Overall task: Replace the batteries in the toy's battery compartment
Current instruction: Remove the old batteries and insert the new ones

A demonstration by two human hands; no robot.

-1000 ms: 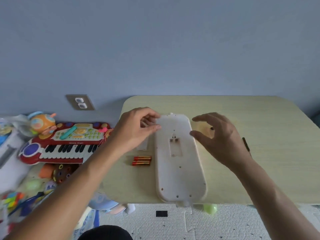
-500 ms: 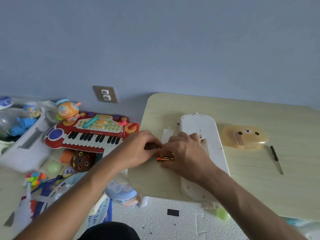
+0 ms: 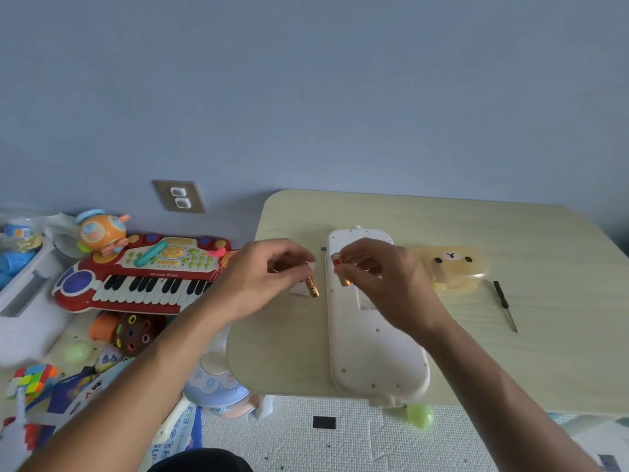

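**Kid:** Batteries are up in the air! Each hand has one.

**Helper:** Yes. The left hand (image 3: 269,277) has its fingers pinched shut on a gold and red battery (image 3: 312,286). It hangs just left of the toy. The right hand (image 3: 381,281) is pinched on the other battery (image 3: 340,270), right over the top part of the toy.

**Kid:** Where is the toy?

**Helper:** The white toy (image 3: 371,338) lies on its front on the table (image 3: 510,352), with its near end poking over the edge.

**Kid:** Is the job nearly done?

**Helper:** Not yet, I think. No battery is in the toy that I can see. A small white piece (image 3: 299,289) lies on the table under the left hand. It may be the lid of the battery hole, so the hole looks open. The batteries still have to go in, and the lid has to go back on. The little screwdriver (image 3: 505,306) waits well off to the right, past the bear case (image 3: 456,267).

**Kid:** Can you see into the hole?

**Helper:** Hardly. The right hand covers most of it. I cannot tell which way the ends should go, or if these batteries are new or old.
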